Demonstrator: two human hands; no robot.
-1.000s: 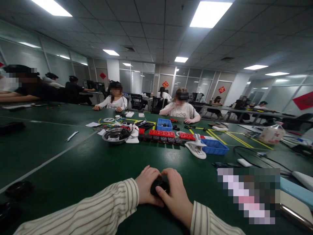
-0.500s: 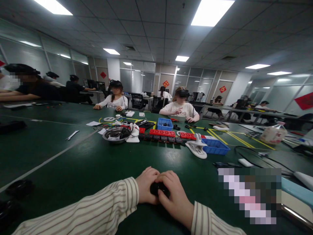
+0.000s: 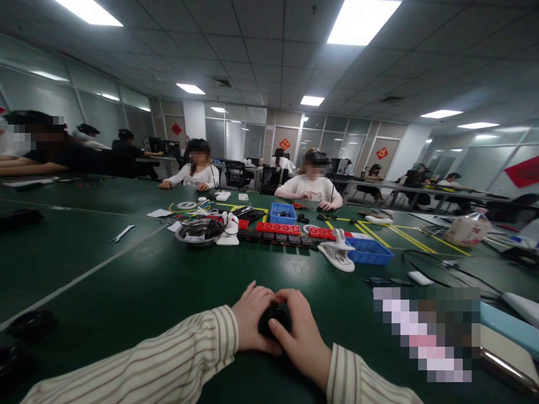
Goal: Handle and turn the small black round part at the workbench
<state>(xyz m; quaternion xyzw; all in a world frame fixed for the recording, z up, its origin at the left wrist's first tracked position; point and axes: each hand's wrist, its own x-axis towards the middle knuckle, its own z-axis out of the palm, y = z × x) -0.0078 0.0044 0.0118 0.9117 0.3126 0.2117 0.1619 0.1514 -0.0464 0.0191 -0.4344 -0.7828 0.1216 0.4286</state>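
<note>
My left hand (image 3: 251, 320) and my right hand (image 3: 300, 338) meet low in the middle of the view, both wrapped round a small round black object (image 3: 273, 321) just above the green table (image 3: 138, 280). The fingers of both hands curl over it and hide most of it. Striped sleeves cover both forearms.
Further back on the table stand a metal bowl (image 3: 197, 232) with dark parts, a row of red blocks (image 3: 278, 228), two blue bins (image 3: 369, 251), a white clip-like tool (image 3: 338, 255) and a wrench (image 3: 123, 233). Dark items lie at the left edge. People sit across the table.
My hands stay together on the black object; the fingers have shifted slightly round it, showing a little more of it than half a second ago.
</note>
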